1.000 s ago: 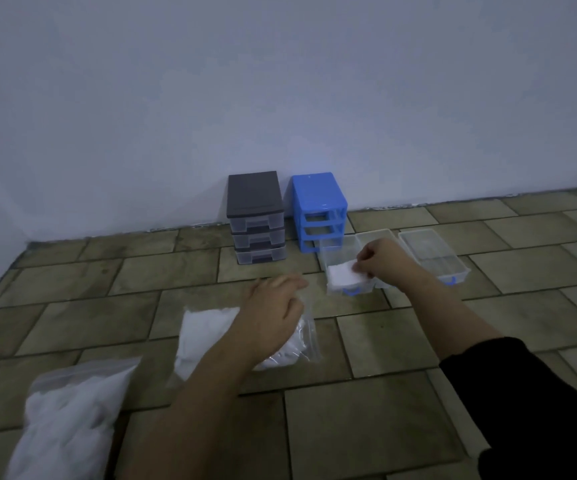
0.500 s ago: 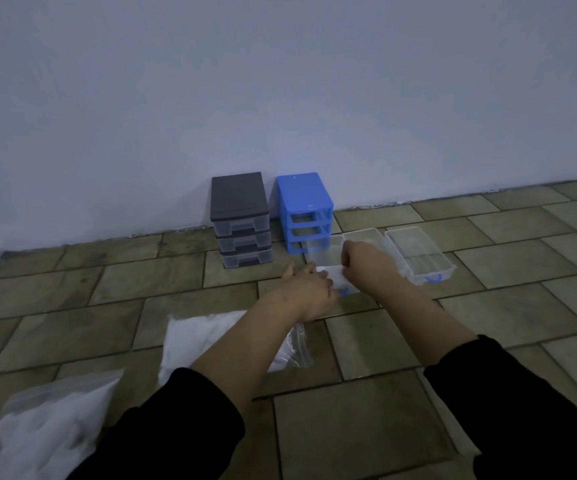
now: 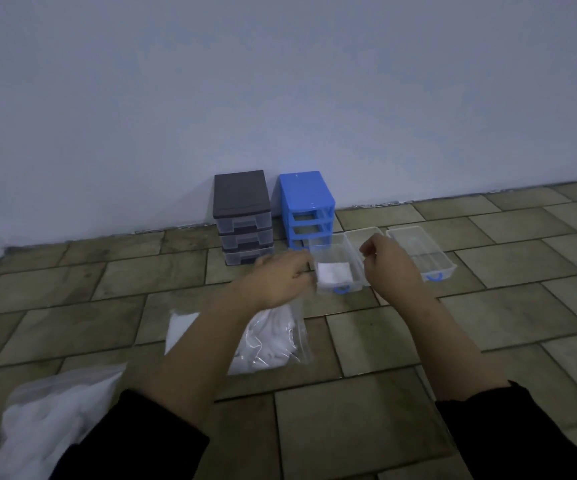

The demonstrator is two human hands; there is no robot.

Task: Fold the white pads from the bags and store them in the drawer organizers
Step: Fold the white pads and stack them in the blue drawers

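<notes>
Folded white pad (image 3: 334,273) lying in the near end of a clear plastic drawer with a blue handle (image 3: 336,268), pulled out onto the tiled floor (image 3: 366,424). Left hand (image 3: 280,278) just left of that drawer, fingers loosely curled, holding nothing. Right hand (image 3: 385,266) raised just right of it, fingers curled inward, empty. Two more clear drawers (image 3: 418,252) beside. Blue three-slot organizer frame (image 3: 306,207) and grey drawer unit (image 3: 243,220) against the wall. Clear bag of white pads (image 3: 269,337) beneath the left forearm; second bag (image 3: 48,417) at lower left.
</notes>
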